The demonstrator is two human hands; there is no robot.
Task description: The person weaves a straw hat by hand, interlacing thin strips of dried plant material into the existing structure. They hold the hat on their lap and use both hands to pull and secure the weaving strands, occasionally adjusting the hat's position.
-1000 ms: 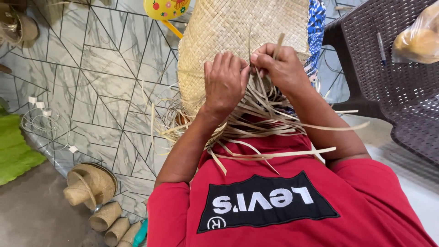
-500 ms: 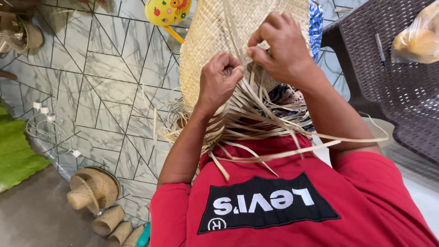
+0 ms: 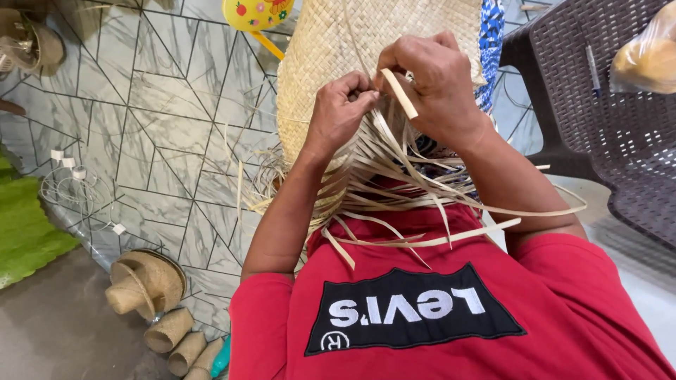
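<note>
A pale woven straw mat (image 3: 331,49) stands up in front of me, its loose unwoven strips (image 3: 394,183) fanning down over my lap. My left hand (image 3: 341,109) pinches strips at the mat's lower woven edge. My right hand (image 3: 433,84) is closed on a single strip (image 3: 399,93) that juts out between its fingers, right beside the left hand. Both forearms reach up from my red shirt. The fingertips are partly hidden among the strips.
A dark wicker chair (image 3: 605,119) with a bagged yellow thing (image 3: 648,60) stands at the right. Small woven baskets (image 3: 144,285) lie at the lower left on the tiled floor (image 3: 155,127). A green mat (image 3: 28,232) is at the left, a yellow toy (image 3: 257,14) at the top.
My right hand rose from the strip edge to higher on the mat and now holds a bent strip. My left hand stayed at the woven edge, fingers more closed.
</note>
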